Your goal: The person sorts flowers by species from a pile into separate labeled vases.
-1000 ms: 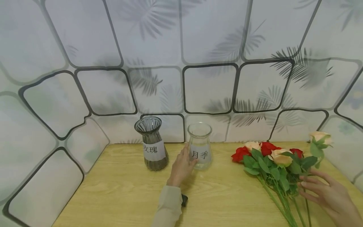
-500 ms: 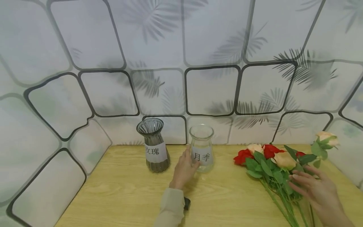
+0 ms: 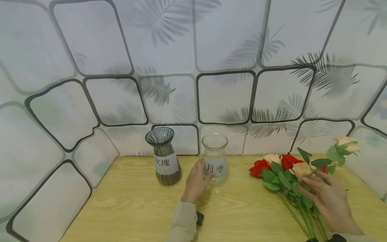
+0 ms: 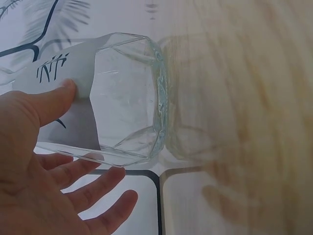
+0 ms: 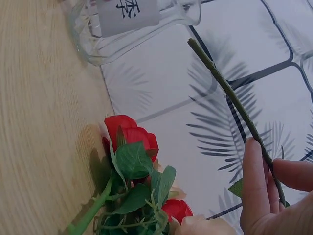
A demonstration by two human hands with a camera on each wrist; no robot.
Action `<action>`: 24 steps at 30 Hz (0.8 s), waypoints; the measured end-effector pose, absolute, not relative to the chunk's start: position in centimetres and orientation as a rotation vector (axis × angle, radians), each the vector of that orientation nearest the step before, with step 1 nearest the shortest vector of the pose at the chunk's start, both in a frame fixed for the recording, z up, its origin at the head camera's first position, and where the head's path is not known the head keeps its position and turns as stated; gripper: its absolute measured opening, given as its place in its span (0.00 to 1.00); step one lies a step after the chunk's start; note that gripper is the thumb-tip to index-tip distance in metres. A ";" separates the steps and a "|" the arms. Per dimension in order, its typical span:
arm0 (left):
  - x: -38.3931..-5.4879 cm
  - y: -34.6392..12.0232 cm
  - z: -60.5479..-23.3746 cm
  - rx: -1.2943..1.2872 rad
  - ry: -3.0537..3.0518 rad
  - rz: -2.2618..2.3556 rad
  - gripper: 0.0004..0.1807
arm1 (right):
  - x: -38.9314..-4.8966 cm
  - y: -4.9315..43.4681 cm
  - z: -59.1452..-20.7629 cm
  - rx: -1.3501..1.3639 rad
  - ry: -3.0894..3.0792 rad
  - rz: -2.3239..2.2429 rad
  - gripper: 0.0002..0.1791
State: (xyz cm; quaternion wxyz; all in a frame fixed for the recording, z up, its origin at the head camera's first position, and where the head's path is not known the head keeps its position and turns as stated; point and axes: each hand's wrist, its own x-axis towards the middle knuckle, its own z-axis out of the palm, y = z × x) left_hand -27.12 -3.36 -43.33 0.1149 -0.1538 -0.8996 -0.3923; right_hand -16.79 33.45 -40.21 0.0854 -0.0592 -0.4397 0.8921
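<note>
My left hand [image 3: 196, 181] holds the left side of a clear glass vase [image 3: 215, 153] upright on the table. In the left wrist view its thumb lies on the vase's white paper label [image 4: 80, 100], and the fingers reach behind the glass. Over at the right, my right hand [image 3: 328, 198] pinches the stem [image 5: 239, 105] of a single peach rose between thumb and fingers. The bloom of that peach rose [image 3: 347, 145] stands beyond the hand. Close beside it lies a bunch of red roses [image 3: 260, 167] and peach roses [image 3: 272, 158] with green leaves.
A smoky grey ribbed vase [image 3: 167, 178] with a white label stands left of the clear one. Both are on a wooden table [image 3: 127, 201], near a patterned wall covering [image 3: 223, 97] at its back edge.
My right hand has moved left across the bunch, and the held rose's stem no longer points down toward the front edge. The left hand stays at the clear vase.
</note>
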 end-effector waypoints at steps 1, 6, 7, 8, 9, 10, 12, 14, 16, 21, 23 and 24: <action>-27.1 -3.4 -43.3 -0.451 -2.632 -1.147 0.37 | -16.8 33.3 -40.2 -0.151 -1.286 2.669 0.26; -26.9 -3.2 -43.2 -0.449 -2.616 -1.120 0.37 | -17.1 32.8 -39.9 -0.075 -1.206 2.695 0.21; -26.9 -3.2 -43.2 -0.445 -2.616 -1.113 0.37 | -17.2 32.7 -39.8 -0.077 -1.207 2.695 0.21; -26.9 -3.1 -43.2 -0.440 -2.618 -1.108 0.37 | -17.3 32.6 -39.7 -0.097 -1.217 2.688 0.23; -26.9 -3.1 -43.1 -0.436 -2.620 -1.101 0.37 | -17.3 32.5 -39.6 -0.117 -1.224 2.686 0.24; -26.8 -3.0 -43.1 -0.431 -2.621 -1.095 0.38 | -17.3 32.4 -39.5 -0.139 -1.221 2.687 0.26; -26.8 -2.9 -43.0 -0.424 -2.623 -1.077 0.38 | -17.4 32.2 -39.3 -0.163 -1.211 2.692 0.26; -26.7 -2.8 -43.0 -0.419 -2.625 -1.063 0.37 | -17.5 32.0 -39.1 -0.161 -1.190 2.701 0.24; -26.7 -2.8 -43.0 -0.420 -2.623 -1.044 0.37 | -17.6 31.8 -38.9 -0.144 -1.164 2.706 0.22; -26.6 -2.9 -43.0 -0.435 -2.626 -1.021 0.35 | -18.0 31.0 -38.2 -0.213 -1.129 2.686 0.26; -26.5 -3.0 -43.0 -0.436 -2.632 -1.030 0.35 | -18.2 30.4 -37.9 -0.235 -1.117 2.675 0.28; -26.5 -3.0 -43.1 -0.435 -2.633 -1.032 0.35 | -18.4 30.1 -37.8 -0.231 -1.105 2.669 0.27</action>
